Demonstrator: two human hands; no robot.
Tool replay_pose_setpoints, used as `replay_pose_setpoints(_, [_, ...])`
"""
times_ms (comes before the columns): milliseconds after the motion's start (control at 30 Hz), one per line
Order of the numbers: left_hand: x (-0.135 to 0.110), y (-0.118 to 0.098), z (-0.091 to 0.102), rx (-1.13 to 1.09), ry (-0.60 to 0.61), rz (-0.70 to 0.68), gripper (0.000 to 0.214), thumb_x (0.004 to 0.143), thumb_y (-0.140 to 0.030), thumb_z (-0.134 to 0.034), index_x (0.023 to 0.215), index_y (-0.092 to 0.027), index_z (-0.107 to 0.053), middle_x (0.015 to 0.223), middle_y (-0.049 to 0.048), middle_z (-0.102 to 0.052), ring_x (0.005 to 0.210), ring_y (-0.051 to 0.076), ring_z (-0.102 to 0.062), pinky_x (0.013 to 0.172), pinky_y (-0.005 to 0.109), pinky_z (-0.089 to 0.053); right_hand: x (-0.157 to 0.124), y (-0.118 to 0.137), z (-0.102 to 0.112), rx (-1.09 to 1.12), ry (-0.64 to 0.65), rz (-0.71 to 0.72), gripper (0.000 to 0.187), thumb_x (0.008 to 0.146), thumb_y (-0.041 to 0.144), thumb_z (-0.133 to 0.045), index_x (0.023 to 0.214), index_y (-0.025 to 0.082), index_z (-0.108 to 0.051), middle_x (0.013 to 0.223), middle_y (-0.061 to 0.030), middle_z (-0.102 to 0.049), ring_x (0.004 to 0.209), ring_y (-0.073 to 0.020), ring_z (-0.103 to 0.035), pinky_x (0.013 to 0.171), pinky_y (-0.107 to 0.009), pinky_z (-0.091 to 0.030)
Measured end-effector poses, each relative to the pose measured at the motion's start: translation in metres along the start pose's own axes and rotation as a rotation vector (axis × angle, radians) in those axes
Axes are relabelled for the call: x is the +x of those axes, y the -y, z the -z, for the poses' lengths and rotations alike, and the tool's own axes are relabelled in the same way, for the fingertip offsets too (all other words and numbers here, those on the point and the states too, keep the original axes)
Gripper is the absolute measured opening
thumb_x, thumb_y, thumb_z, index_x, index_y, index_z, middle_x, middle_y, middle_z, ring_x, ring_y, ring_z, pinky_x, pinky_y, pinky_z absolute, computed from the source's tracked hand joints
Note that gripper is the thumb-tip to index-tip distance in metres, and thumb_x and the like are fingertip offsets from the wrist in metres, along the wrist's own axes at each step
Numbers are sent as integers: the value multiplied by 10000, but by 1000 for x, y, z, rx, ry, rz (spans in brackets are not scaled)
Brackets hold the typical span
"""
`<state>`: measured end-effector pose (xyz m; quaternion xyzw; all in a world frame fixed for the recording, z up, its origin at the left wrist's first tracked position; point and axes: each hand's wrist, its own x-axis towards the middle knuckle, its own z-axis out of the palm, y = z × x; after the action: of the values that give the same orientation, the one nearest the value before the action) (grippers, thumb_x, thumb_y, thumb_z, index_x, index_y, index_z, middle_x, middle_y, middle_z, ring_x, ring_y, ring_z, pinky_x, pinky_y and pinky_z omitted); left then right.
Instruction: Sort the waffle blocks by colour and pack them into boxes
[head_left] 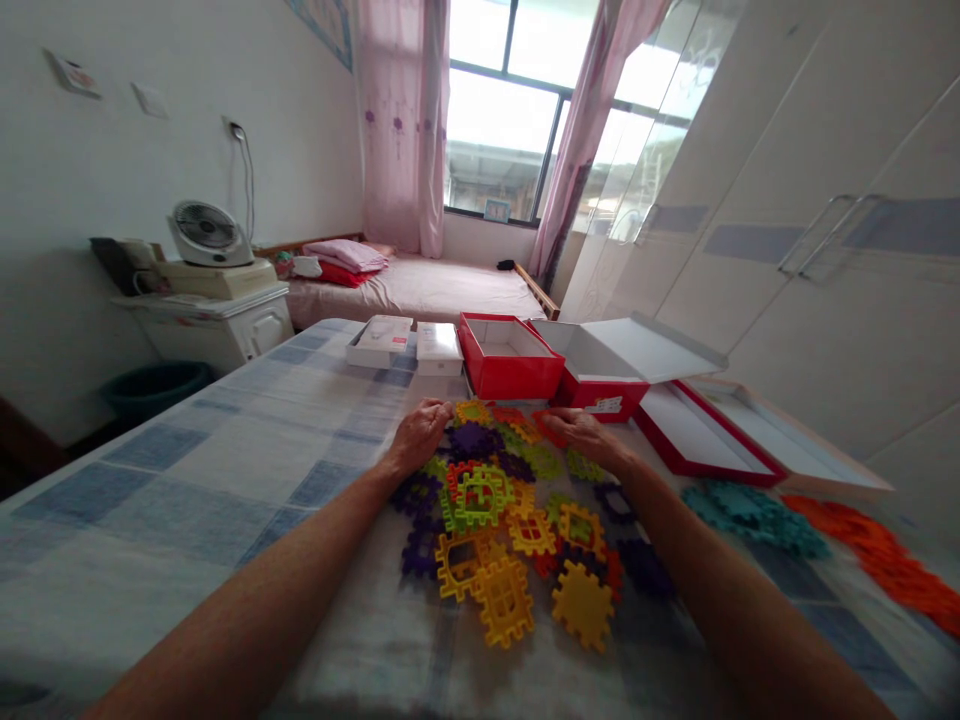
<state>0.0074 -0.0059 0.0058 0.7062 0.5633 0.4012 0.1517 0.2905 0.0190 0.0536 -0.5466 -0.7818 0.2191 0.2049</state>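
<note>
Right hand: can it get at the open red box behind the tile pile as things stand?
Probably yes. The right hand rests at the far edge of the tile pile; the red box sits just beyond, top open, nothing standing between them.

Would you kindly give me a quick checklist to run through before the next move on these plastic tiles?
1. Left hand rests on the mixed pile of colourful plastic puzzle tiles, at its far left edge: ok.
2. Right hand rests on its far right edge: ok.
3. Either grip closed on a tile: cannot tell.
4. Open red cardboard box behind the pile shows an empty inside: ok.
5. Teal tile heap and orange tile heap lie apart from the mixed pile: ok.
</note>
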Motion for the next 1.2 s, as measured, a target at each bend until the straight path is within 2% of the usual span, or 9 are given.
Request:
replay_pose_setpoints(100, [0, 0, 0, -5, -5, 10, 530, 874, -470, -221, 811, -184, -662, 988, 84, -636, 973, 214, -589, 893, 347, -444, 1, -6, 0, -43, -168, -83, 257, 818, 249, -414, 845, 131, -640, 682, -42, -616, 601, -123, -490, 550, -218, -344])
replay_pose_setpoints(233, [0, -2, 1, 0, -1, 15, 533, 871, -464, -215, 821, -181, -664, 1000, 89, -627, 978, 215, -587, 906, 350, -435, 7, 0, -3, -28, -245, -96, 219, 817, 274, -421, 817, 144, -598, 706, -47, -603, 621, -125, -497, 566, -220, -341])
replay_pose_setpoints(400, [-1, -4, 3, 2, 14, 6, 523, 871, -457, -216, 835, -182, -659, 1009, 89, -624, 989, 222, -583, 906, 360, -433, 28, 20, -22, 51, -230, -144, 293, 843, 344, -383, 816, 143, -595, 760, -54, -623, 634, -131, -526, 552, -217, -362])
replay_pose_setpoints(533, [-1, -4, 3, 3, 11, 14, 518, 871, -462, -216, 830, -194, -658, 1000, 76, -632, 993, 213, -584, 910, 345, -436, 41, 30, -41, 40, -210, -205, 234, 800, 319, -456, 744, 138, -594, 679, -62, -590, 610, -151, -511, 557, -246, -347])
replay_pose_setpoints(633, [-1, -4, 3, -3, 6, 7, 524, 873, -472, -221, 821, -194, -661, 988, 72, -635, 1000, 205, -583, 915, 328, -434, 41, 35, -47, 39, -216, -198, 183, 768, 296, -497, 732, 147, -597, 666, -54, -580, 657, -163, -512, 589, -251, -354])
replay_pose_setpoints(767, [0, -4, 2, -6, 4, 9, 553, 879, -475, -208, 818, -179, -671, 977, 86, -632, 992, 206, -585, 916, 324, -434, 35, 42, -46, 84, -233, -140, 160, 751, 297, -516, 718, 164, -597, 700, -36, -594, 740, -160, -510, 624, -233, -366])
replay_pose_setpoints(900, [0, -5, 3, -4, 12, 6, 559, 876, -470, -204, 827, -174, -676, 980, 93, -634, 990, 212, -591, 912, 328, -436, 27, 43, -42, 193, -238, -128, 210, 762, 327, -502, 712, 146, -598, 698, -33, -601, 710, -147, -525, 605, -224, -387])
replay_pose_setpoints(1100, [0, -6, 3, 8, -1, 23, 578, 865, -498, -198, 820, -174, -674, 1009, 101, -631, 984, 221, -594, 911, 348, -439, 10, 34, -28, 442, -209, -128, 373, 838, 404, -414, 931, 108, -621, 777, -81, -676, 670, -164, -611, 593, -260, -484])
replay_pose_setpoints(1200, [0, -6, 3, 11, 9, 24, 581, 864, -504, -199, 817, -178, -677, 1007, 99, -633, 990, 223, -592, 910, 347, -439, 7, 26, -23, 450, -219, -150, 363, 833, 404, -440, 929, 107, -627, 744, -81, -671, 666, -177, -617, 572, -266, -488])
